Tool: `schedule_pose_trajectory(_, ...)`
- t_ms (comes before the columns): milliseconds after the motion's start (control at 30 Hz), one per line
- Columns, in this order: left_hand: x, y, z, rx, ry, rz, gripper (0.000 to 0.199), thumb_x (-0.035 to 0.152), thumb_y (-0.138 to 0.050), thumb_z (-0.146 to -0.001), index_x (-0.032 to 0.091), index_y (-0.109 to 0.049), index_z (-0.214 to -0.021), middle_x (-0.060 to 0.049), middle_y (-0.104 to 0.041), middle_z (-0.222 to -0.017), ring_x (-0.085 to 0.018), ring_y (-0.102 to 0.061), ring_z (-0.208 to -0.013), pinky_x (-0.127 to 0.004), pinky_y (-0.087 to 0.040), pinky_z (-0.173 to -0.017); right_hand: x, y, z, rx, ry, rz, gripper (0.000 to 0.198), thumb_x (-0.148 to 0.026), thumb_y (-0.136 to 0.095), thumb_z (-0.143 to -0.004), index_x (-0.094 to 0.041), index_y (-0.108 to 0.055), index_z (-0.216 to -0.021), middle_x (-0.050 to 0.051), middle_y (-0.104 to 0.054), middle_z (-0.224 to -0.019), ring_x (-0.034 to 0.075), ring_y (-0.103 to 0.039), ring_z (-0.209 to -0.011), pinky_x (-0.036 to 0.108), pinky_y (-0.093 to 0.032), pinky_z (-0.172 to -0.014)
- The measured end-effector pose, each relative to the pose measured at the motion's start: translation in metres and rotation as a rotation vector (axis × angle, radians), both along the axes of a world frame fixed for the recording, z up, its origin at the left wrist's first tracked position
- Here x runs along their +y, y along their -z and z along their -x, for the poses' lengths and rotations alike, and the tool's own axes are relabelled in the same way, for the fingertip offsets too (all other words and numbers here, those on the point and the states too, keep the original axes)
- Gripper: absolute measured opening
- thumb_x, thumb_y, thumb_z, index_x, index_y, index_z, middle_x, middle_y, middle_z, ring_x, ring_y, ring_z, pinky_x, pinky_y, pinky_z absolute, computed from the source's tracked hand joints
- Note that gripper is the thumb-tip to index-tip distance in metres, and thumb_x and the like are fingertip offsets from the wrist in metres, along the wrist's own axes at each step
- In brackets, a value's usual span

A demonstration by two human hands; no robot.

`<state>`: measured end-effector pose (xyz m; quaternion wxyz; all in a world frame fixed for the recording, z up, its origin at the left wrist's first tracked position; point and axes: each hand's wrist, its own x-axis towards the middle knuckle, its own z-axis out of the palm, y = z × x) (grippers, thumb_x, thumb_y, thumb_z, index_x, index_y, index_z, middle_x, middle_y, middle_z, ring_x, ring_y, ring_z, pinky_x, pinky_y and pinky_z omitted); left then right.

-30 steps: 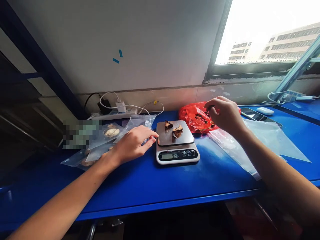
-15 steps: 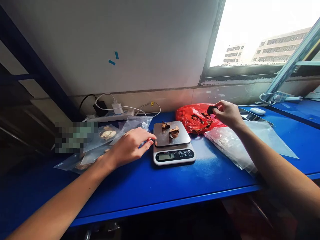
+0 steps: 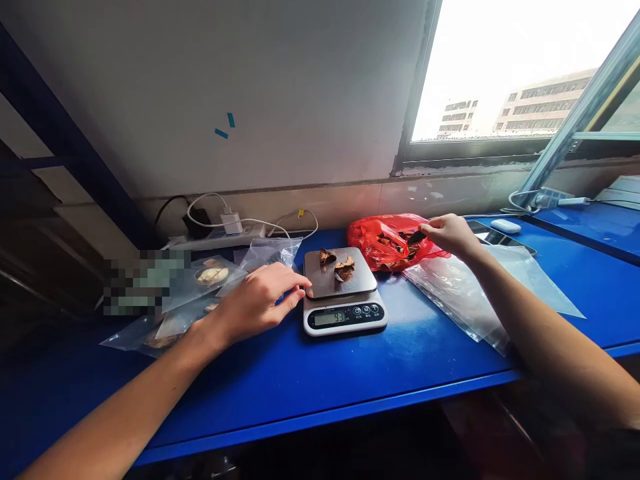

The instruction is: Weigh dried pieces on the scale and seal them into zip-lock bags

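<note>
Head view, clock centred on the scale [image 3: 371,325]: since 1 second ago, a drop of the right hand [image 3: 454,235] from above the red bag [image 3: 373,247], at 2 o'clock, down to its mouth. Also, a change on the display [image 3: 331,318], from seemingly 9.9 to 9.3, decimal point too faint to confirm. On the plate [image 3: 327,285], the same 2 brown pieces [image 3: 345,269] as before; so, by judgement, a figure without the dark piece [image 3: 416,237] in it. In the right hand, a narrow pinch on that dark piece, at the bag's mouth; contact with the contents impossible to tell. At 9 o'clock, the left hand [image 3: 261,295], half curled, with a small thumb-to-index gap and nothing visible inside; fingertip at the plate's edge, touching or just beside, cannot tell. For the dark piece, tip toward 8 o'clock, long axis roughly 8 to 2. For the scale, display side toward 6 o'clock. At 3 o'clock, clear bags [image 3: 453,290], flat.
</note>
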<state>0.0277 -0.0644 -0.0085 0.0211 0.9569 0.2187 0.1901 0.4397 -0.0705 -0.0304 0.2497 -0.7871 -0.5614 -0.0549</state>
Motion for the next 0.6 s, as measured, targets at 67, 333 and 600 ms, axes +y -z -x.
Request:
schedule_pose_trajectory(67, 0.000, 0.000, 0.000, 0.007, 0.005, 0.003, 0.023, 0.023, -0.046, -0.095, 0.018, -0.066, -0.106, -0.002, -0.072, -0.100, -0.019, -0.060, -0.095, -0.033, -0.046, -0.086, 0.007, 0.005, -0.004, -0.045, -0.039, 0.065, 0.026, -0.027, -0.053, -0.079, -0.015, -0.076, -0.078, 0.007, -0.069, -0.069, 0.014, -0.056, -0.058, 0.026, -0.036, -0.054)
schedule_pose_trajectory(333, 0.004, 0.001, 0.001, -0.013, -0.026, 0.007, 0.022, 0.022, -0.046, -0.095, 0.019, -0.066, -0.105, -0.002, -0.071, -0.100, -0.018, -0.061, -0.096, -0.032, -0.047, -0.086, 0.045, -0.009, 0.003, -0.256, -0.192, 0.255, 0.019, -0.015, -0.055, -0.074, -0.020, -0.073, -0.068, 0.006, -0.070, -0.071, 0.015, -0.061, -0.065, 0.025, -0.040, -0.061)
schedule_pose_trajectory(600, 0.005, 0.003, 0.000, -0.049, -0.053, -0.021, 0.022, 0.023, -0.048, -0.094, 0.016, -0.067, -0.104, -0.004, -0.070, -0.098, -0.019, -0.062, -0.094, -0.032, -0.047, -0.084, 0.075, -0.011, 0.022, -0.297, -0.329, 0.253, 0.032, -0.018, -0.053, -0.080, -0.023, -0.070, -0.107, 0.004, -0.073, -0.094, 0.016, -0.063, -0.075, 0.024, -0.043, -0.065)
